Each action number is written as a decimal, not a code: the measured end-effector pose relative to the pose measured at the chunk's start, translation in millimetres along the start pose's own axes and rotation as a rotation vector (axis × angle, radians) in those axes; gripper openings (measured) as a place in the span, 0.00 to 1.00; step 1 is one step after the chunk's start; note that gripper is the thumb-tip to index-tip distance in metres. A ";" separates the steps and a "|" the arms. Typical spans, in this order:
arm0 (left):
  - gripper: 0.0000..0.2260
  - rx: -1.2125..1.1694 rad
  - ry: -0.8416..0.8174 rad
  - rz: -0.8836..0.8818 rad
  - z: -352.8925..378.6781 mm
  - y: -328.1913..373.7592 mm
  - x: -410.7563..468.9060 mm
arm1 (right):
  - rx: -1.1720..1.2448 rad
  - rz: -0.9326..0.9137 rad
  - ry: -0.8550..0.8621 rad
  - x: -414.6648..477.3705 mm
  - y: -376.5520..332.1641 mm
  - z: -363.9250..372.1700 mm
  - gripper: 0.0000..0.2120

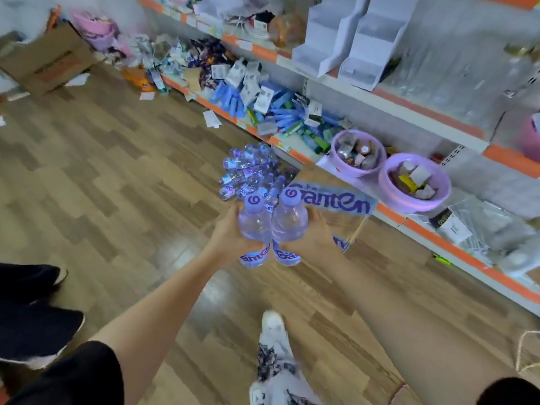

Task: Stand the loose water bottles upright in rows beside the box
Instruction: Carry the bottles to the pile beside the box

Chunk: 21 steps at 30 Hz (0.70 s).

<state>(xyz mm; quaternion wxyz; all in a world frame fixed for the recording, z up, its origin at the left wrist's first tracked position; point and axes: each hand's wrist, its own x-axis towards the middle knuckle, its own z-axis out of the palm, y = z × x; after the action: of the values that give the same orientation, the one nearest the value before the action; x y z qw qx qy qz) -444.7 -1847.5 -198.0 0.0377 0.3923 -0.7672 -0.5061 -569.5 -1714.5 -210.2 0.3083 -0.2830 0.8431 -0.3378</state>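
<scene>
I hold two clear water bottles with purple caps side by side above the wooden floor. My left hand grips the left bottle; my right hand grips the right bottle. Both bottles are upright and touch each other. Just beyond them stands a cluster of several upright bottles on the floor. To the right of that cluster is the cardboard box printed with a blue Ganten logo, partly hidden behind my right hand.
Shop shelving with orange edge strips runs along the right, holding two purple tubs and mixed goods. A flattened carton lies far left. Dark shoes of another person are at the left; my white shoe is below.
</scene>
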 end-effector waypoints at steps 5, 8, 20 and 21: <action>0.25 0.056 -0.099 -0.037 -12.2 -15.6 85.6 | 0.013 0.085 0.033 71.0 -4.9 23.3 0.22; 0.27 0.094 -0.170 -0.061 -20.3 -22.1 133.4 | 0.041 0.160 0.050 107.5 -10.1 27.4 0.28; 0.22 0.370 -0.609 0.103 -22.4 -60.3 343.5 | 0.249 0.489 0.222 257.4 29.7 93.6 0.31; 0.21 0.382 -0.645 0.131 -14.0 -72.9 362.2 | 0.276 0.515 0.254 267.6 38.7 103.5 0.30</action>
<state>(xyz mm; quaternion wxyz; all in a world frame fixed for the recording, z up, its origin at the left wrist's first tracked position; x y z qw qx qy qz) -646.9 -2102.9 -372.8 -0.2473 0.1626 -0.8437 -0.4477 -680.2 -1915.2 -387.2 0.3113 0.0287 0.8650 -0.3925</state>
